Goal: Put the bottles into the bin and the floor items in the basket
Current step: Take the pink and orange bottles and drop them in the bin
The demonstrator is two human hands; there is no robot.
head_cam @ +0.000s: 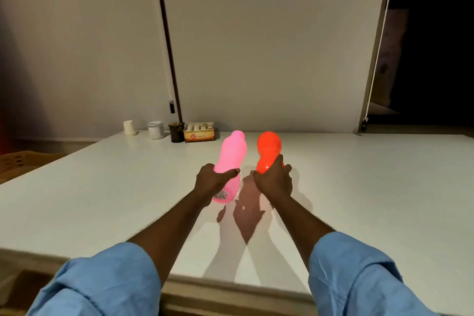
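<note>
Now gripping the pink bottle [230, 159] in the left hand [214, 182] and the red bottle [268, 151] in the right hand [274, 183], fingers [279, 161] curled tight round each. Holding both side by side low over the middle of the table [359, 187], tops tipped toward the table's far edge, likely to carry two to the bin in one go. Cannot see a bin near the table.
</note>
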